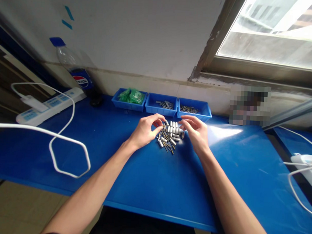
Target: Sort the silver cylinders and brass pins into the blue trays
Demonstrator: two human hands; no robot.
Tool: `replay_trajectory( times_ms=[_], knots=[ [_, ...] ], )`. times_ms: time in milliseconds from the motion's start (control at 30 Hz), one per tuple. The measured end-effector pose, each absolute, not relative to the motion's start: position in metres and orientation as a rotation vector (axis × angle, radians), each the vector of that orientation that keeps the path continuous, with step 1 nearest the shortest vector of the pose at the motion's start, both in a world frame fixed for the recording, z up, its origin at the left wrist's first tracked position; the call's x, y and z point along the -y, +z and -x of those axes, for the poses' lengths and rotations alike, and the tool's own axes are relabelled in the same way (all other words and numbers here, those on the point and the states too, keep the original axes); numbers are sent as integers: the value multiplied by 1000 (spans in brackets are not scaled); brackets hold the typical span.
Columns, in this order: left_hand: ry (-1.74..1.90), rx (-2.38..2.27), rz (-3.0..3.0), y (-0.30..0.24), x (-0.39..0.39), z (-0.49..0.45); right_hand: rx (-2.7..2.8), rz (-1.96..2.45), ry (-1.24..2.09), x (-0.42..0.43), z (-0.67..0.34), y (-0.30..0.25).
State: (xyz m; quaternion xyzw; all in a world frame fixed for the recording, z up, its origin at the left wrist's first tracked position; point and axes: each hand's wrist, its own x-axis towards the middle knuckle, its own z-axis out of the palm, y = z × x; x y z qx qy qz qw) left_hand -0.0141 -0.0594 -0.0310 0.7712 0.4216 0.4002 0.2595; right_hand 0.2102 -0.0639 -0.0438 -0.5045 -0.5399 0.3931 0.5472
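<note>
Looking down at the blue counter (142,185), I see my left hand (144,131) and right hand (197,133) flanking a small pile of metal cylinders and gold pins (170,135), which lies just in front of a row of three blue bins (160,111). My left fingers (158,117) are pinched together at the pile's left edge, though I cannot tell whether a piece sits between them. My right fingers (188,119) are loosely curled and parted at its upper right edge.
</note>
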Motion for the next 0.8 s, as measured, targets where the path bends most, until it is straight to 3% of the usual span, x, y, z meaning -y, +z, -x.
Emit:
replay_trajectory(
  times_ms=[367,800],
  knots=[
    [1143,-1158,-2147,-35,64,2,1354,1158,1234,71,-203,-41],
    [808,-1346,-2520,-58,57,8,1158,1168,697,57,-223,-42]
  ],
)
